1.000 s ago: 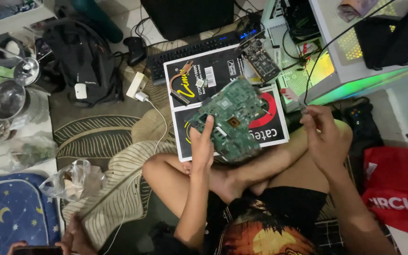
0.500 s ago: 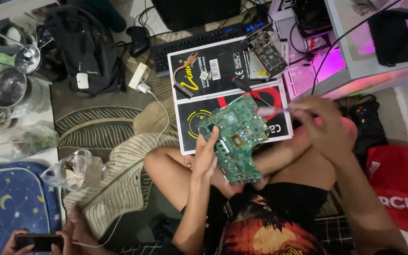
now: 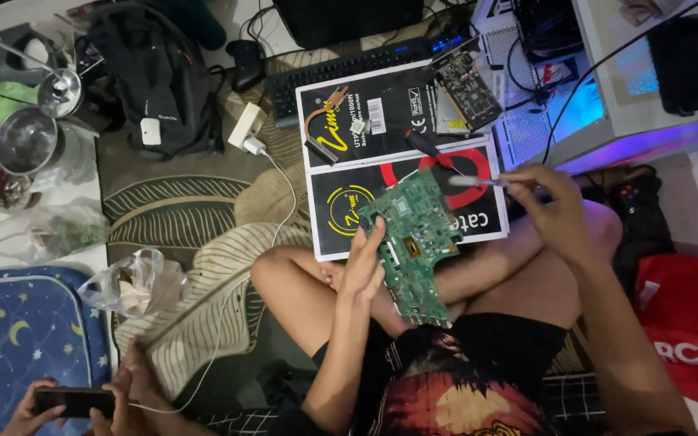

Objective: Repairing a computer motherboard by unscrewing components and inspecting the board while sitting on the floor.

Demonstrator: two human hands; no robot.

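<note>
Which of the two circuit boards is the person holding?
The large green circuit board, held at its left edge by the left hand over the person's lap. The smaller dark board lies untouched near the keyboard.

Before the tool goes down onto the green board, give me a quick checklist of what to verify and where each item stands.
1. Board supported: left hand grips the left edge of the green circuit board, which rests tilted on the legs. Ok.
2. Tool in hand: right hand pinches a thin tool by its rear end. Ok.
3. Tip on the board: it hangs above the board's upper right corner, apart from it. Not ok.
4. What the tip is: too small to make out. Cannot tell.
5. Space behind the board: flat black boxes carry a copper pipe part and a second small board. Not ok.
</note>
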